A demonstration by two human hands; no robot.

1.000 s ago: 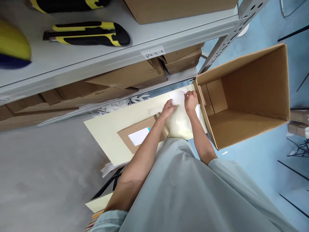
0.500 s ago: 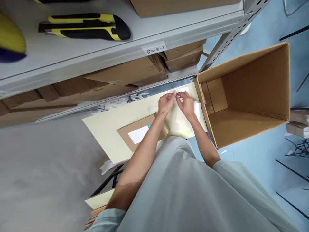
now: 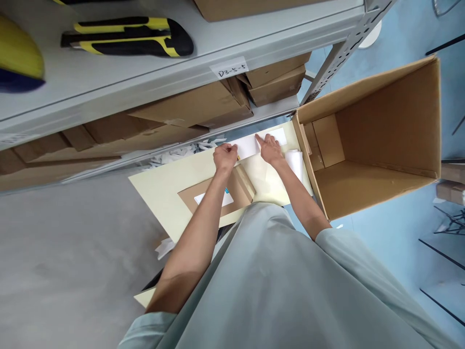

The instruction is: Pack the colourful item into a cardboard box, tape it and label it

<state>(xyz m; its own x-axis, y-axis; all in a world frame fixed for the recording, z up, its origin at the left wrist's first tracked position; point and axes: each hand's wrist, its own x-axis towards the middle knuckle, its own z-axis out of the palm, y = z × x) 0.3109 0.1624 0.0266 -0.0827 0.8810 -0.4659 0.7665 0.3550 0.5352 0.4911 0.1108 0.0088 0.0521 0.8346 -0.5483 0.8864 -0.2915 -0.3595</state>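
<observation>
A white paper strip (image 3: 250, 145) lies flat along the far edge of a pale yellow tabletop (image 3: 170, 186). My left hand (image 3: 224, 157) is curled closed at the strip's left end, pinching it. My right hand (image 3: 268, 148) lies on the strip near its right end, fingers stretched out and pressing down. A flat brown cardboard envelope (image 3: 240, 189) with a white label (image 3: 201, 198) lies on the table under my left forearm. White sheets (image 3: 295, 162) lie by my right wrist.
A large open cardboard box (image 3: 366, 140) stands tipped at the table's right end. A grey metal shelf (image 3: 181, 72) overhead carries a yellow-black utility knife (image 3: 127, 41); flattened cartons (image 3: 189, 111) sit below it. White paper scraps (image 3: 174, 155) lie behind the table.
The white paper, held up between both hands a second ago, now lies flat as a strip. My left hand has slid left along it; my right hand has opened out on it.
</observation>
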